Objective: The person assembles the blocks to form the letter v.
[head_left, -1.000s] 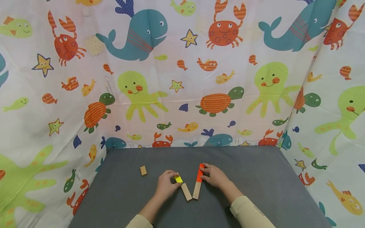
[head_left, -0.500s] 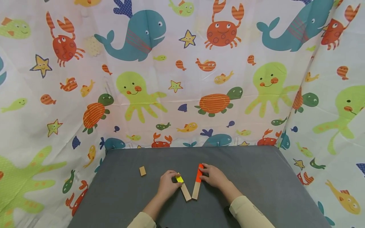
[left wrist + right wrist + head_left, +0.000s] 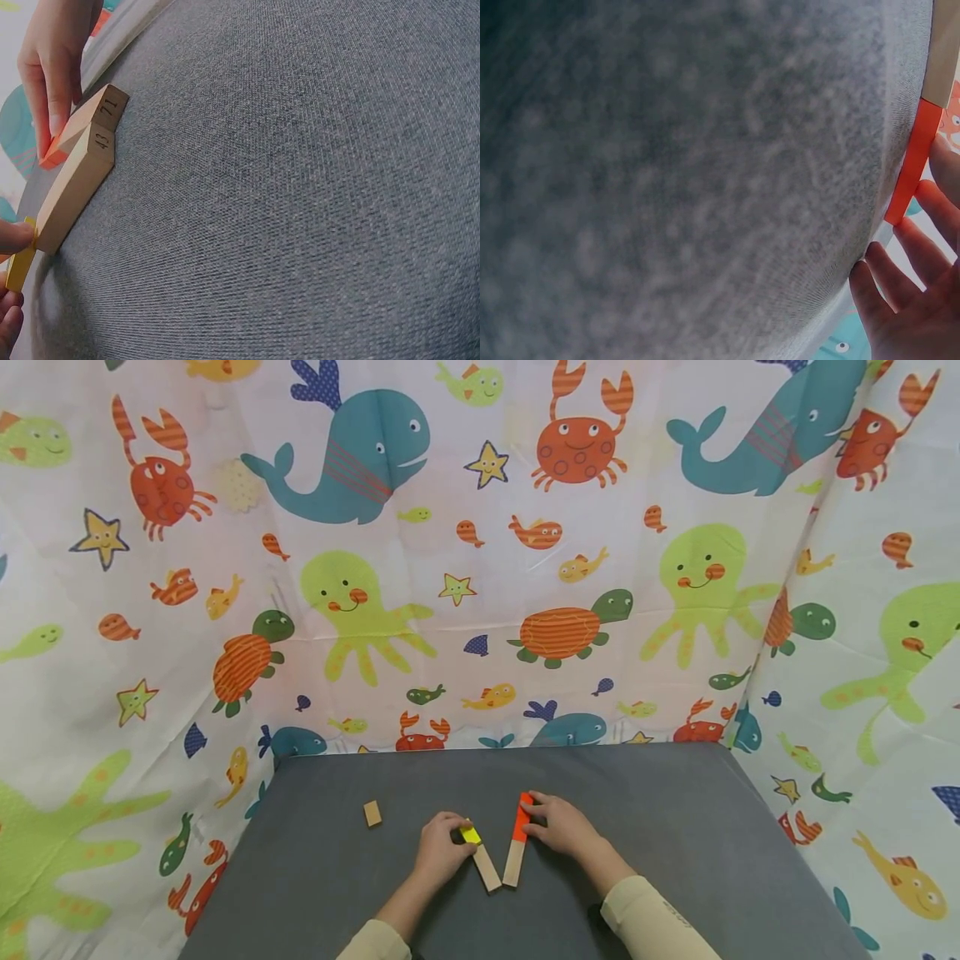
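My left hand [image 3: 441, 849] pinches a small yellow block [image 3: 470, 835] between thumb and fingers. The yellow block lies end to end with a plain wooden block [image 3: 487, 868], marked 43 in the left wrist view. My right hand [image 3: 561, 823] holds a longer orange-red block [image 3: 522, 818] at its far end and right side. That orange-red block [image 3: 915, 161] lines up with a second plain wooden block [image 3: 513, 864], marked 71. Together the two rows form a narrow V, with the wooden blocks' near ends close together. Fingers partly cover both coloured blocks.
A small loose wooden block [image 3: 372, 813] lies to the left on the grey cloth-covered table [image 3: 645, 810]. Behind and beside the table hangs a white curtain [image 3: 450, 635] printed with sea animals.
The yellow block has shifted slightly into line with its wooden block, held by my left hand. My right hand stays on the orange-red block. The head view has drifted slightly.
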A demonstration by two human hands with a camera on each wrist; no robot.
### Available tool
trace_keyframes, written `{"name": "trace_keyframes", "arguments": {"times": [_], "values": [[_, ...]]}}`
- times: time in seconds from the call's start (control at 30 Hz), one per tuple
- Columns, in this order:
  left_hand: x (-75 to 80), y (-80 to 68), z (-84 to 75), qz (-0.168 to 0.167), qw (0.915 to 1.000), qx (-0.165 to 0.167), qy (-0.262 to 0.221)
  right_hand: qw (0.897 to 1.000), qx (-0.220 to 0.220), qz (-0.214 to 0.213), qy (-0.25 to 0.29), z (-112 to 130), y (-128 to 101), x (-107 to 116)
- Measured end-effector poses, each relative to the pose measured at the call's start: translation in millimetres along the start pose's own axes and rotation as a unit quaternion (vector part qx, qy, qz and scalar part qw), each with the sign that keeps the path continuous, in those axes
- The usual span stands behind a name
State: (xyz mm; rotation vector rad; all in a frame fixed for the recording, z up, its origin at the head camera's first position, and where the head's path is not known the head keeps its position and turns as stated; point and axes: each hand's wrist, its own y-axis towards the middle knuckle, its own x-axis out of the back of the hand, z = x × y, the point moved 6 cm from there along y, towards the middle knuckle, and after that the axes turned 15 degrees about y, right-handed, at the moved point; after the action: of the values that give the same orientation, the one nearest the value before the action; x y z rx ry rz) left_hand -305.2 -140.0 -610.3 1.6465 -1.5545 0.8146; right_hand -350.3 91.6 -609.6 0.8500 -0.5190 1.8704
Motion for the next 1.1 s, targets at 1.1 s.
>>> {"name": "trace_keyframes", "arguments": {"times": [1.1], "values": [[11.1, 1.1, 11.2, -0.010, 0.9994, -0.024, -0.022, 1.000, 0.011, -0.001, -0.001, 3.3, -3.3, 0.4]]}}
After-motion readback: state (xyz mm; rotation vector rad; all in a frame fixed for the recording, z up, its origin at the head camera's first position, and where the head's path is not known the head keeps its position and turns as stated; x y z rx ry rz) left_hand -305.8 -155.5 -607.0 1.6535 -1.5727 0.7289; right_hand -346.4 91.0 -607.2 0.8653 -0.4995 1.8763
